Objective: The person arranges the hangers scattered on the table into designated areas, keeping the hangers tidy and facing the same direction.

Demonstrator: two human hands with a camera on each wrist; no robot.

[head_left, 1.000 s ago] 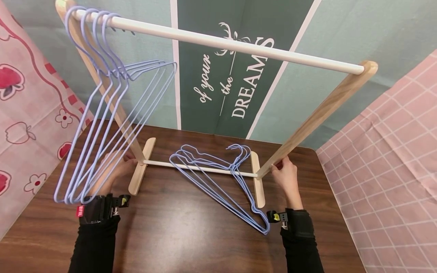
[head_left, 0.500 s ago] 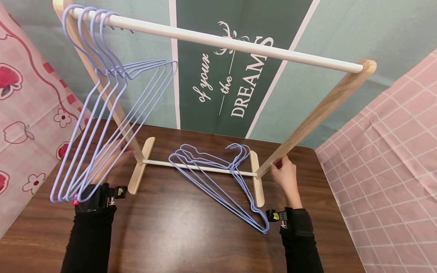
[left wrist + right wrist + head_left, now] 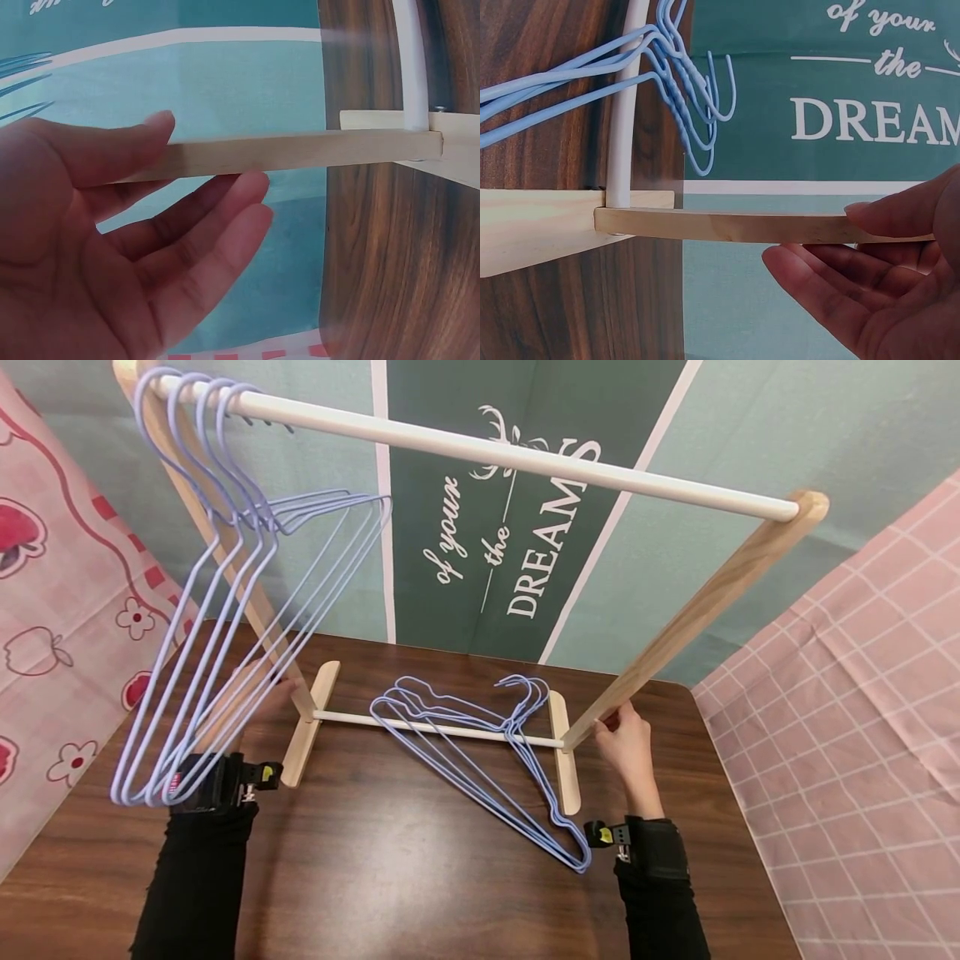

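Fig.: tabletop clothes rack, both hands at its posts. L to R: four blue hangers hang hooked on the white top rail at its left end, triangles tilted toward the camera. Left hand sits behind them at the left wooden post; wrist view shows the fingers straight and loose, thumb laid along the post, not curled round it, so released, touching only. Centre: a bundle of blue hangers on the table, approx. three or four, lies draped over the white bottom rail; hooks point away from the person, long bars run diagonally toward the near right. Right hand is at the base of the right wooden post, thumb on the post, fingers half bent beneath it; a light steadying hold, not a clench.

Progress (judged): roughly half hung; the table bundle is left. Rack's long axis runs left-right across the table, rail rising to far left in this view.
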